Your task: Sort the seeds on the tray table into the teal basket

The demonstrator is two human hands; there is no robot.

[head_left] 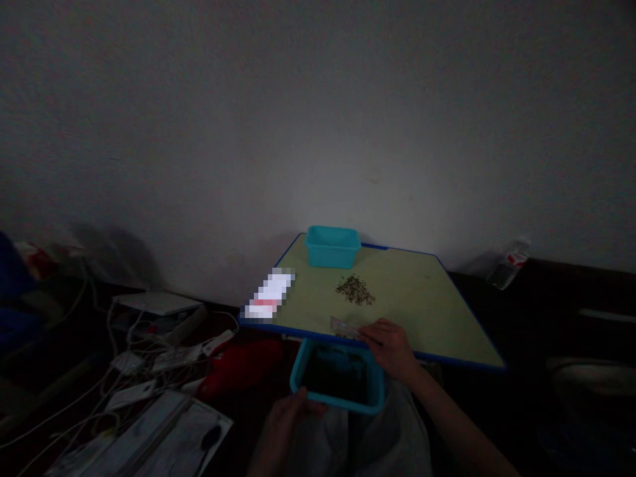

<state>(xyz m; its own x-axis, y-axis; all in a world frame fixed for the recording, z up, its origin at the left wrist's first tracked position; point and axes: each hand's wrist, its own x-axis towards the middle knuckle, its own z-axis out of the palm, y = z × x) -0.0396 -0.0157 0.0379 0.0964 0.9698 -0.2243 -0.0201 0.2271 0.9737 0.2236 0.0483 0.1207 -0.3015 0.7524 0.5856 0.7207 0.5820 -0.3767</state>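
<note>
My left hand (288, 421) grips the near left rim of a blue plastic basin (380, 387), which sits over my lap just below the table edge. Dark contents, too dim to name, lie inside it. My right hand (390, 344) pinches a thin, pale, see-through flat strip (344, 326) at the table's front edge, above the basin. A few small bits show by the strip. Farther back on the yellowish table (417, 298) is a loose pile of small brown seed-like bits (355, 290).
Behind the pile stands a second blue basin (332, 255). A bright, blurred-out phone-like rectangle (269, 295) is at the table's left edge. Tangled white cables (159, 351) and boxes lie to the left. A clear bottle (509, 265) lies to the right by the wall.
</note>
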